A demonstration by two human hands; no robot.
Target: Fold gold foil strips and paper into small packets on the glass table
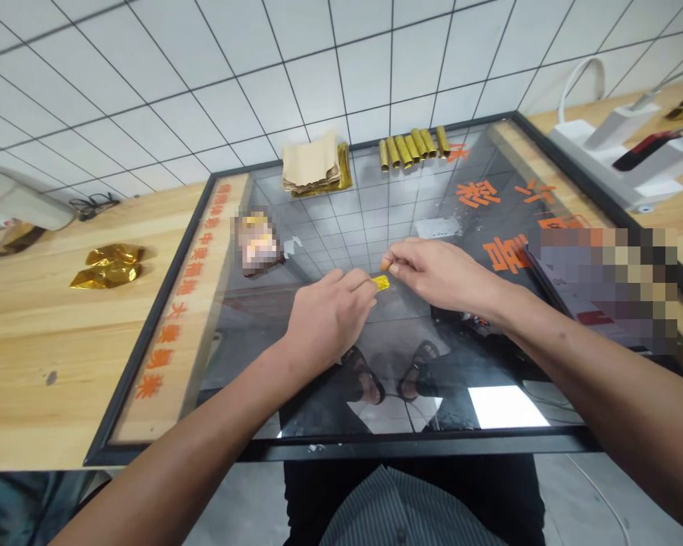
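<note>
My left hand (328, 318) pinches a small strip of gold foil (381, 283) between thumb and fingers, over a glass tabletop (341, 402). My right hand (441, 274) reaches in from the right, its fingertips close to the strip's far end and pinched on a small gold-coloured bit (385, 265). Whether that bit is part of the strip is hard to tell. At the far edge of the glass lies a row of several gold foil rolls (413, 148), with a stack of brown paper sheets (310, 163) on gold foil to their left.
Crumpled gold foil (108, 265) lies on the wooden table (51, 356) at left. A pixelated object (256, 243) sits on the glass, and another (603, 288) lies at right. A white power strip (609, 144) stands on the wood at far right, under a tiled ceiling's reflection.
</note>
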